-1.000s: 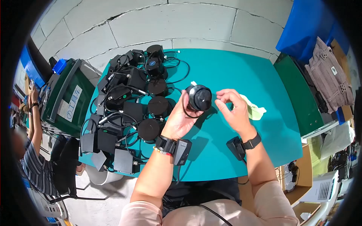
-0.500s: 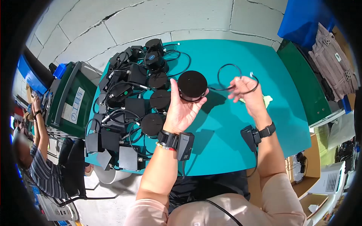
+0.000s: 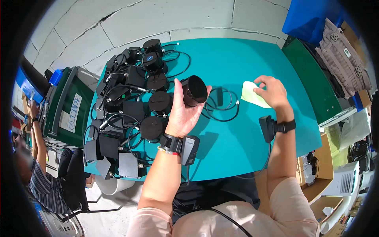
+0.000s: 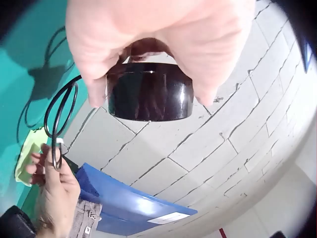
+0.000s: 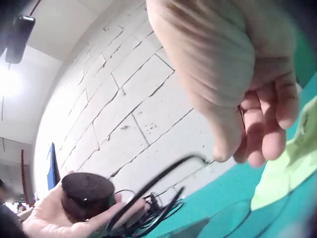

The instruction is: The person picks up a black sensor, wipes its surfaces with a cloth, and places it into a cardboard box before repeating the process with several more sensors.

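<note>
I count one puck (image 3: pixel 194 91) gripped in the left fingers (image 3: pixel 178 96); only the head view shows five more pucks (image 3: pixel 160 102) left of them. The right fingers (image 3: pixel 263 82) touch one cloth (image 3: pixel 249 94); whether they pinch it, I cannot tell.

Pale pink sleeves (image 3: pixel 294 205); black wrist straps (image 3: pixel 172 142) carrying black camera boxes (image 3: pixel 190 149), cables (image 3: pixel 265 168) trailing; beaded bracelet (image 3: pixel 166 151) left wrist.
</note>
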Motion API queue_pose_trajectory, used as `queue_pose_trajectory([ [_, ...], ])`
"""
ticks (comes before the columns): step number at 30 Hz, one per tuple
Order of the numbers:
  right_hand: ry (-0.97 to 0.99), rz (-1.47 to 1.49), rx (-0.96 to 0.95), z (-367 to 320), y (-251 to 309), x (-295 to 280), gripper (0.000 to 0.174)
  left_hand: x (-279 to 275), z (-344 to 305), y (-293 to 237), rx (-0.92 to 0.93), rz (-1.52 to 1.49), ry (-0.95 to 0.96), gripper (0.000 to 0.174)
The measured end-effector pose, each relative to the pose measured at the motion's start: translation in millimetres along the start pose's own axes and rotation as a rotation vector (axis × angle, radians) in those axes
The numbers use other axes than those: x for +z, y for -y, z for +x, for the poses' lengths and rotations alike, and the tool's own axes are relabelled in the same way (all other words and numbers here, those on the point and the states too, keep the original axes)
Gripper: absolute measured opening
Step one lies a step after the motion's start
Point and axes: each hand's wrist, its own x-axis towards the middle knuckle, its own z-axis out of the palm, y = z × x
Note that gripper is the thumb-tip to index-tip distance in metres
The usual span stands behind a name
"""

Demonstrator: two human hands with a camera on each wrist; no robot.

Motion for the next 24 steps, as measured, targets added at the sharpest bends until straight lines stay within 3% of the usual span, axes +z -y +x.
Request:
queue_pose_trajectory([
  [1,-0.036,-0.175,-0.059,-1,-1,-3,0.016,-1,1,1,0.000,-0.002,-0.001,0.064],
  [3,0.066,-0.227,-0.056,8,-10,11,0.018,-3,2,1,-0.026,-0.042,0.000,0.062],
  [5,-0.068,-0.328,0.028,21,-12,26,0.015,1,1,2,-0.038,-0.079,0.005,0.063],
  [6,-0.100,0.024,0.090,14,12,9,0.013,2,1,1,-0.056,-0.115,0.003,0.064],
  [7,-0.096,0.025,0.084,9,34,1,0.013,4,-1,0,-0.049,-0.117,0.001,0.064],
  [9,-0.307,0.410,-0.005,0,62,-5,0.016,7,-3,-2,-0.198,-0.164,0.090,0.069],
  [10,-0.305,0.411,-0.004,-4,62,-4,0.016,2,-1,-3,-0.221,-0.093,0.134,0.075],
  [12,-0.364,-0.124,-0.200,-8,57,2,0.020,0,-2,-4,-0.210,-0.051,0.141,0.077],
  [13,-0.368,-0.121,-0.206,-11,46,8,0.020,0,-1,-5,-0.197,-0.010,0.149,0.078],
  [15,-0.075,-0.557,-0.001,-13,16,25,0.018,-1,0,-8,-0.179,0.037,0.132,0.077],
  [16,-0.077,-0.558,-0.011,-8,8,29,0.018,1,0,-8,-0.183,0.037,0.138,0.076],
  [19,0.098,-0.475,0.094,-3,9,28,0.018,6,-2,-6,-0.184,0.042,0.129,0.073],
  [21,-0.039,0.139,-0.028,-6,40,19,0.018,6,-1,-5,-0.201,0.061,0.152,0.070],
  [22,-0.134,0.623,-0.016,-7,55,22,0.014,5,0,-3,-0.198,0.062,0.149,0.070],
  [23,-0.130,0.624,-0.017,-12,68,25,0.014,2,2,0,-0.182,0.137,0.141,0.070],
  [24,-0.246,0.663,-0.164,-19,79,28,0.014,3,2,3,-0.169,0.213,0.131,0.070],
])
